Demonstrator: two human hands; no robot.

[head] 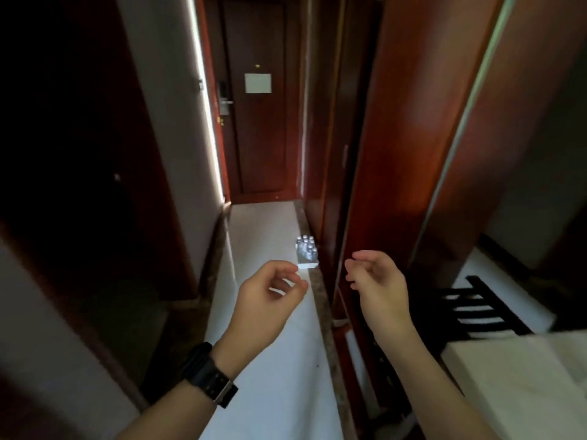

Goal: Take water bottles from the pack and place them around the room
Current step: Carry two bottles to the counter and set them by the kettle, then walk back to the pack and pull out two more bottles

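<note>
Narrow hallway here. The pack of water bottles (306, 253) sits on the pale floor (279, 360), right against its right edge by the wooden wardrobe (381, 154), well short of the door (259, 122). Left hand (268, 300) and right hand (378, 285) are both raised, fingers loosely curled, holding nothing.

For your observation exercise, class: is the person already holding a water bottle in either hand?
No: the left hand and right hand are both empty, while the pack of bottles sits on the floor ahead.
</note>
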